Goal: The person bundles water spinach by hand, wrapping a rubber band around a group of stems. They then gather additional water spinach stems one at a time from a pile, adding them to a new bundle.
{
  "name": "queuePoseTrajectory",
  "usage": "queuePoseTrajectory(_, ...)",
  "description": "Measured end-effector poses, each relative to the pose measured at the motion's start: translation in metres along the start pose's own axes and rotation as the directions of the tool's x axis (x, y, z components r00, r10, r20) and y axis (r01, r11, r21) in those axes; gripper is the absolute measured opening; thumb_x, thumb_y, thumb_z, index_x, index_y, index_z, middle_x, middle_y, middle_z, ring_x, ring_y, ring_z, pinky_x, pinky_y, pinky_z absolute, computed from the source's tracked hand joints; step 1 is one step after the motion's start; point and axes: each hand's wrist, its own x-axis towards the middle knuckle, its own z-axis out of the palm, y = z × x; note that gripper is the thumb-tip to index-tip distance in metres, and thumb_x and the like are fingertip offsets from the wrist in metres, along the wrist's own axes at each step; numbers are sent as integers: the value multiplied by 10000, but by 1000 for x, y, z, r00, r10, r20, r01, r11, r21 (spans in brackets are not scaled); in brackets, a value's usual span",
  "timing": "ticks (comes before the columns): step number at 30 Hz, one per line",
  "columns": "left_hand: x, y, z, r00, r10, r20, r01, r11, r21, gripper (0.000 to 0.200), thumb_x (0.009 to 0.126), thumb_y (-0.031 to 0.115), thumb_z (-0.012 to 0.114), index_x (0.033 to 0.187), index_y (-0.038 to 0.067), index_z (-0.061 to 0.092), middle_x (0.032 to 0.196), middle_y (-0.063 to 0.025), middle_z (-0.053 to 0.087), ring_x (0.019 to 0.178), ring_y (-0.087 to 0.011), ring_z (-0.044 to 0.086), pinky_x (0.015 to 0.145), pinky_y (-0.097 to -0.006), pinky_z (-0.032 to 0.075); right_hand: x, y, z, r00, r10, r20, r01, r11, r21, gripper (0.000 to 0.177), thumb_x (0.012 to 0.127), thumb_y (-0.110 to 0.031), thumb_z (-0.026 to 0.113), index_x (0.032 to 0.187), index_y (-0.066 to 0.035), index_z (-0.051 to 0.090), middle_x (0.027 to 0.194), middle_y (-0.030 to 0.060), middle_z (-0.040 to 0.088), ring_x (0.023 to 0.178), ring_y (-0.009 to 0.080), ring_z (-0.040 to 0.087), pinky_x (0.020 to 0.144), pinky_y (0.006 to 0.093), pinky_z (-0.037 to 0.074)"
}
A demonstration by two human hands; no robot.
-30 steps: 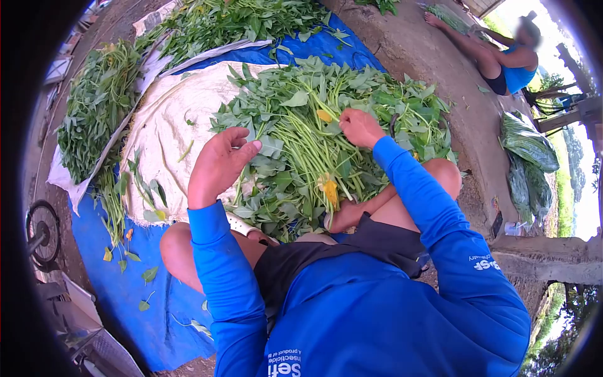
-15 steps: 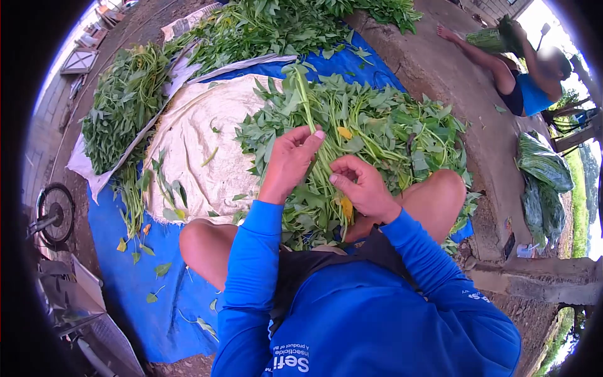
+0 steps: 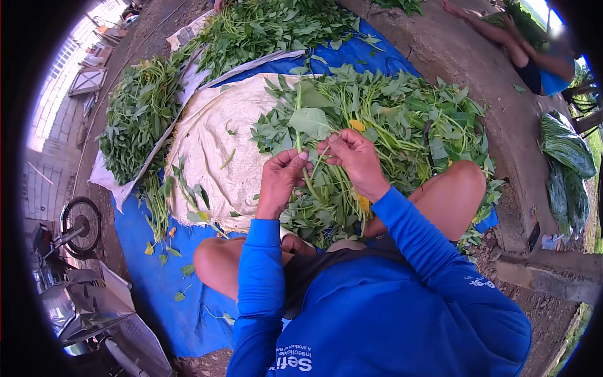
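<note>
My left hand point(image 3: 284, 179) is closed, pinching a thick leafy green stem point(image 3: 299, 129) that stands up from between thumb and fingers. A broad leaf point(image 3: 310, 122) spreads off to the right of it. With thumb and fingertips pressed together, my right hand point(image 3: 357, 157) grips the leaf's thin stalk, close beside the stem. Beneath both hands lies a large loose pile of leafy greens point(image 3: 402, 119), with a few yellow leaves point(image 3: 357, 125) among it.
A pale sack sheet point(image 3: 213, 138) lies on a blue tarp point(image 3: 169, 276). Bundled greens point(image 3: 135, 119) rest at the left, and more greens point(image 3: 270, 31) at the back. A bicycle wheel point(image 3: 80, 226) stands at the left. Another person point(image 3: 534, 63) sits at upper right near wrapped greens point(image 3: 567, 147).
My right hand has moved up beside the stem and now pinches a leaf stalk. My left hand has lowered slightly with the stem. The view has shifted a little.
</note>
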Motion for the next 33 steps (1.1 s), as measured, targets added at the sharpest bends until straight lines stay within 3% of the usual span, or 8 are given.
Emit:
queuePoseTrajectory(3,4,-7,-3,993,-93,-76,79,982,-173,276,1068,288,699,1231,70,739,902,11,723,741,-69,671,589,-197,500,-26,-5,-1,987,96,128,-142,895,423,226,1132,-260,595,1121,-46,667,1154,123,759,1010,190,744,892,345,608)
queuePoseTrajectory(9,19,-9,-33,935,-49,-353,-100,914,-393,270,1091,253,656,1240,32,696,848,13,676,675,-72,647,480,-179,427,-60,-18,-49,997,-7,79,-37,840,541,189,1148,-191,528,1197,-49,644,1041,100,717,984,250,736,891,413,620)
queuePoseTrajectory(13,16,17,-34,972,33,-232,-110,938,-328,281,1095,255,653,1252,29,711,843,21,671,670,-66,633,491,-181,402,-40,-30,-91,994,100,-43,-59,827,559,195,1123,-213,592,1170,-56,699,1036,79,725,921,203,725,852,370,589)
queuePoseTrajectory(18,19,43,-18,993,66,-99,-85,975,-204,315,1099,282,651,1270,24,712,842,28,670,672,-65,632,500,-183,388,-48,-35,-41,976,122,181,-69,959,-275,249,1082,-213,627,1115,-5,759,988,49,723,935,210,669,861,366,532)
queuePoseTrajectory(20,22,58,-13,996,67,-66,-81,970,-231,311,1103,277,645,1271,24,711,843,26,670,671,-66,635,507,-183,396,-40,2,-32,799,-418,432,601,528,-600,237,996,-214,737,1082,4,774,997,80,753,850,258,592,820,390,510)
queuePoseTrajectory(27,34,70,-27,983,108,-149,-132,978,-159,286,1105,263,643,1257,31,713,876,6,705,701,-77,673,527,-195,455,-57,-2,-15,891,-334,308,454,658,-600,161,923,-160,752,996,-21,784,826,114,681,724,311,550,725,424,475)
queuePoseTrajectory(30,32,49,-18,963,123,-239,-169,969,-182,287,1096,268,659,1235,24,715,845,9,679,684,-82,648,539,-199,453,-58,7,-10,987,70,146,1,898,-440,202,902,-183,699,884,8,763,752,139,661,650,336,559,652,439,471)
queuePoseTrajectory(33,43,17,-9,955,194,-224,-230,962,-147,274,1101,258,649,1214,18,719,821,15,651,660,-76,601,545,-205,426,-49,-1,-1,739,536,408,-112,695,-711,326,871,-306,632,780,-14,744,691,145,662,649,331,639,642,465,488)
